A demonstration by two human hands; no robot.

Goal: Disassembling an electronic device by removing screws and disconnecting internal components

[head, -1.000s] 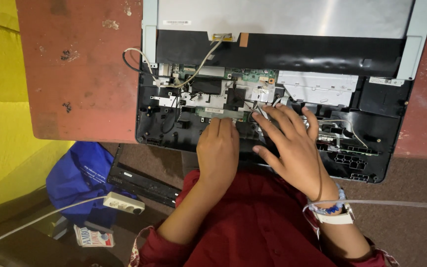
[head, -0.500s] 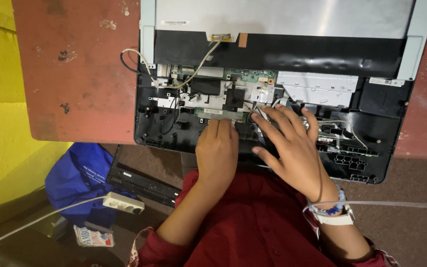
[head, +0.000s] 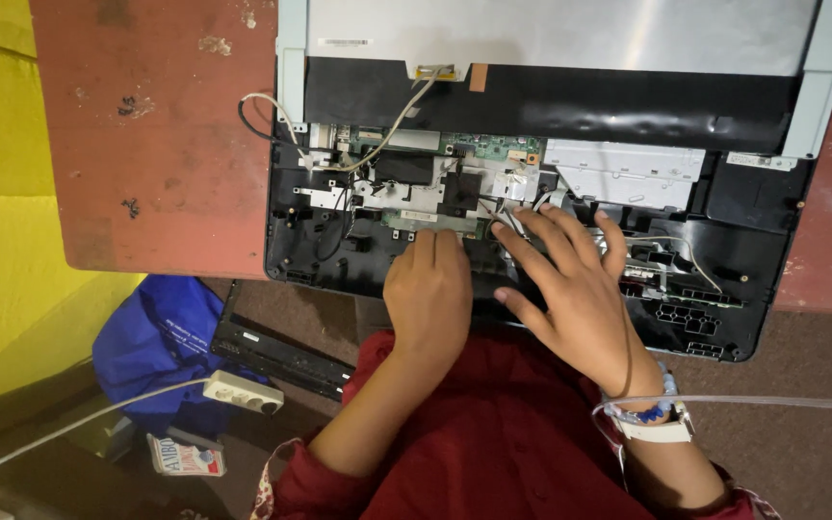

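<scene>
Two bare hands work inside an opened laptop chassis (head: 339, 260) lying at the near edge of a worn red table (head: 156, 144) — we see them much as they were a second ago, shifted hardly at all. Nearest us, our left hand (head: 428, 294) rests knuckles-up, fingers curled down onto a narrow strip (head: 430, 222) at the middle of the chassis; whether they pinch it we cannot tell. Just beside it, our right hand (head: 575, 289) lies open, fingers spread over loose grey wires (head: 532, 204), gripping nothing. Beyond the fingertips sits the green circuit board (head: 493, 146) — farther still, the grey display panel (head: 560, 34). On the floor at left, a white power strip (head: 243, 392) lies against a blue bag (head: 156, 342).
</scene>
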